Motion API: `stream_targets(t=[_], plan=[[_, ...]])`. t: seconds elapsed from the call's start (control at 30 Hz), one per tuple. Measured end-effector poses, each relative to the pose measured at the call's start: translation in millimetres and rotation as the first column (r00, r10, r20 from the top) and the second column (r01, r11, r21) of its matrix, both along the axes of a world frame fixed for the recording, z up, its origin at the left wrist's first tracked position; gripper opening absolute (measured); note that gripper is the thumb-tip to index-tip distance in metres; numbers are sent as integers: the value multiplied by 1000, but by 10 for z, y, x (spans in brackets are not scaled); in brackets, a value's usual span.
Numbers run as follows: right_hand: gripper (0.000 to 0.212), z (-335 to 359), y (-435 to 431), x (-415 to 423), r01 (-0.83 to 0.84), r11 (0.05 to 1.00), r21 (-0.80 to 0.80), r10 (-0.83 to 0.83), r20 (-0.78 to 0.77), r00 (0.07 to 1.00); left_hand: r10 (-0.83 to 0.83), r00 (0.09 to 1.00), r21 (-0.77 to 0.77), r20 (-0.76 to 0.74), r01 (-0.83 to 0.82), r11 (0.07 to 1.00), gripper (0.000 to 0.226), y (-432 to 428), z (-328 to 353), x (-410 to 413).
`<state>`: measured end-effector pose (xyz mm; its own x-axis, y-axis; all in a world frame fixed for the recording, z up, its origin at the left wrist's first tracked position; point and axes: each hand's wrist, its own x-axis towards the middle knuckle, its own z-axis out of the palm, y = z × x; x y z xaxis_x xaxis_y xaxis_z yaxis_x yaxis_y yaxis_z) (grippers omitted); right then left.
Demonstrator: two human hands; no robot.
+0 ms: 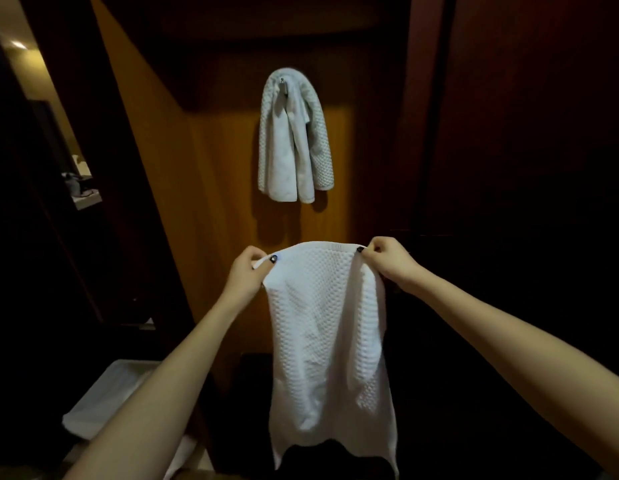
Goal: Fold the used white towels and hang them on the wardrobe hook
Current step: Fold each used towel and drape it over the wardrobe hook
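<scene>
Forearms (pixel 152 393): both yours, bare, reaching up from the lower edge of the view toward the wardrobe.

Waffle towel (pixel 327 341): white, one piece, hanging full length in the air between your hands, in front of and below the hook. Top edge stretched roughly level; lower corners trail off at the bottom of the view. Not yet folded, by my reading.

Left hand (pixel 247 271): thumb and curled fingers pinching the towel's upper left corner.

Right hand (pixel 387 261): pinching the upper right corner, thumb on the near face.

Hook (pixel 283 81): small metal peg on the wardrobe panel (pixel 211 174), nearly buried in cloth.

Hung towels (pixel 294 140): white, at least two layers, one waffle and one smooth, draped over the hook. Exact count cannot be told.

White object (pixel 107 393): low at your left; tray, liner or cloth, too dim to say.

Risks, as judged:
- The hook is crowded. Another bulk may seat only on cloth, so it slides off or knocks the hung towels down.
- Both grips are corner pinches. If you loosen one while bringing the corners together, that side drops toward the floor.
- Uneven halves in the fold give a lopsided drape, and the heavier side may drag it off the peg.
- Dim light hides the peg's tip; you may miss it.
</scene>
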<state>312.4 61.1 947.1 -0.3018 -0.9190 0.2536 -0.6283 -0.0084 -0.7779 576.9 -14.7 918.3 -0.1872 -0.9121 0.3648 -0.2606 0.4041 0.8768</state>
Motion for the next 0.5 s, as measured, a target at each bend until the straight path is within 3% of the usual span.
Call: stream_targets(t=[0.1, 0.2, 0.3, 0.5], plan=[[24, 37, -105, 74, 39, 999, -31, -32, 204, 979, -162, 987, -52, 9, 162, 985, 17, 116, 62, -148], [9, 68, -100, 117, 31, 996, -85, 4, 387, 922, -222, 968, -95, 115, 233, 968, 25, 155, 79, -277], [39, 81, -47, 48, -18, 987, -157, 67, 315, 947, -253, 957, -33, 140, 260, 965, 27, 123, 60, -368], [7, 80, 86, -76, -210, 975, -70, 221, 283, 933, -310, 947, -25, 89, 313, 949, 11, 188, -38, -649]])
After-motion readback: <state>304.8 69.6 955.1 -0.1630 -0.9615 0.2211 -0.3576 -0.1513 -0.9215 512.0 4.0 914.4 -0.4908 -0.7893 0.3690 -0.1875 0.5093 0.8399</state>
